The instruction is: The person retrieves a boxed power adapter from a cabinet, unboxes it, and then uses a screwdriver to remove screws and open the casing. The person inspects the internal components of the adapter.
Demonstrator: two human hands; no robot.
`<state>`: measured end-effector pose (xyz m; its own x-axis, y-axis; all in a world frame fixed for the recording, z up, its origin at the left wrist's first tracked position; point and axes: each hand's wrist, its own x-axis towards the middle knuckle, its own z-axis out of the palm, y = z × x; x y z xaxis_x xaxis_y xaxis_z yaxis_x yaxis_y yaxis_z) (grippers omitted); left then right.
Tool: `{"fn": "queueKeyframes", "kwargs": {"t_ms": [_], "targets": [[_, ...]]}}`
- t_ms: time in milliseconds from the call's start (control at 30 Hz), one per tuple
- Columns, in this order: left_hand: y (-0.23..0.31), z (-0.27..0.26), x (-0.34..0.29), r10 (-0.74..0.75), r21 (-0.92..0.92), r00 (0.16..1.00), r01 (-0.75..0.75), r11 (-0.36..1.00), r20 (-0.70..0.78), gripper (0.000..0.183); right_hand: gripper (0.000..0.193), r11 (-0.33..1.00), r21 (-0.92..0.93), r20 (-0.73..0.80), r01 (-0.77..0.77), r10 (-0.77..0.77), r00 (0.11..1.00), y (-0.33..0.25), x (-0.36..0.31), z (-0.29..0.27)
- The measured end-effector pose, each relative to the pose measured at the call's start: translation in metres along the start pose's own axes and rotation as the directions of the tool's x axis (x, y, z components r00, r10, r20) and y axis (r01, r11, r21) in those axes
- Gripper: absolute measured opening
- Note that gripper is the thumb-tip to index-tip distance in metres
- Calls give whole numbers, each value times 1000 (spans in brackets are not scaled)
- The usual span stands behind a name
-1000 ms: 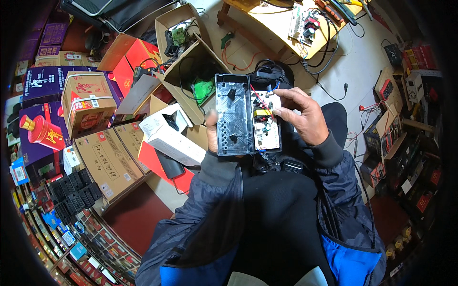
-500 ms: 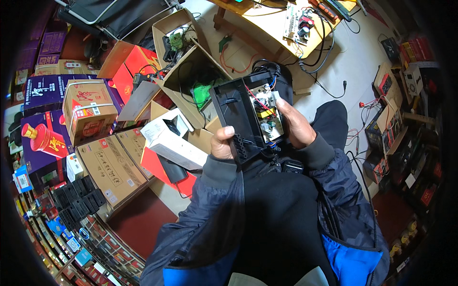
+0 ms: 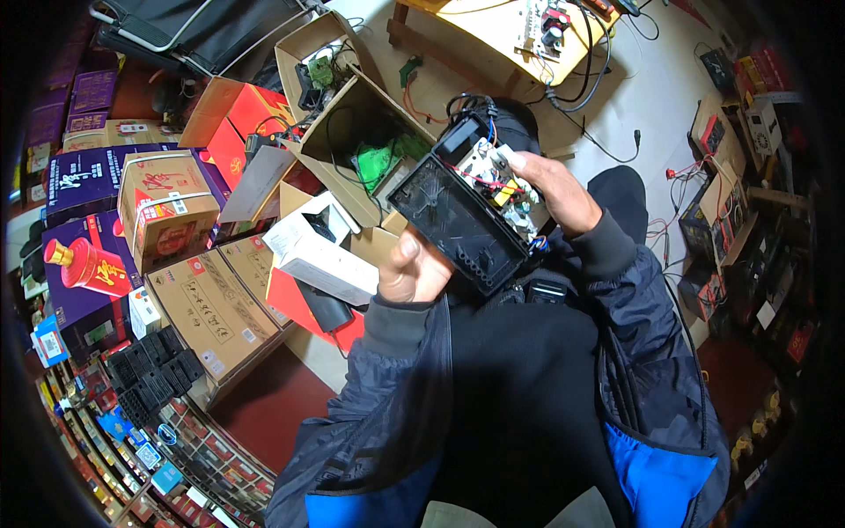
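Note:
Above my lap is an opened black plastic case point(image 3: 471, 231), tilted, with its hollow cover half on the left. On its right side lies a circuit board point(image 3: 506, 185) with a yellow-wrapped part and red and blue wires. My right hand point(image 3: 563, 195) grips the case at the board side, thumb on the board's edge, fingers hidden beneath. My left hand point(image 3: 415, 271) is at the case's lower left edge, its thumb raised off the plastic and the palm partly turned up; its fingertips are hidden by the case. Black cables point(image 3: 475, 107) come off the case's far end.
Open cardboard boxes point(image 3: 352, 132) with boards and a green bag stand ahead on the left, beside a white carton point(image 3: 321, 251). A yellow wooden table point(image 3: 493, 26) with a circuit board stands ahead. Stacked boxes point(image 3: 167, 211) fill the left; equipment point(image 3: 717, 220) and wires line the right.
The case has turned, its cover half swinging to face up more, and shifted slightly right. My left thumb has come off its edge, while my right hand has kept its grip.

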<state>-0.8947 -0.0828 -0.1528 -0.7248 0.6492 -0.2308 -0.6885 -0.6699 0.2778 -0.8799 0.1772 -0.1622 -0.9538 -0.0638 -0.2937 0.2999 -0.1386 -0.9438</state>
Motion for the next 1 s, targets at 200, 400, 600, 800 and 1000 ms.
{"fn": "queueKeyframes", "kwargs": {"t_ms": [200, 400, 600, 800, 1000], "targets": [[-3, -21, 7, 27, -51, 999, -29, 998, -39, 71, 50, 998, 61, -17, 2, -1, 1000, 14, 4, -3], [11, -43, 15, 102, 28, 954, -99, 995, -283, 84, 47, 999, 37, 0, -3, 3, 1000, 15, 2, -4], [56, -34, 40, -183, 119, 947, 220, 968, -263, 92, 44, 997, -60, 136, 40, -32, 990, 5, 14, -9], [62, -16, 58, -159, 574, 972, 231, 785, -174, 74, 52, 956, -284, 337, -71, 169, 926, -33, 35, -11], [56, -16, 46, -225, 314, 956, 277, 908, -190, 59, 68, 792, -610, 404, -32, 346, 847, -64, 47, 1]]}}
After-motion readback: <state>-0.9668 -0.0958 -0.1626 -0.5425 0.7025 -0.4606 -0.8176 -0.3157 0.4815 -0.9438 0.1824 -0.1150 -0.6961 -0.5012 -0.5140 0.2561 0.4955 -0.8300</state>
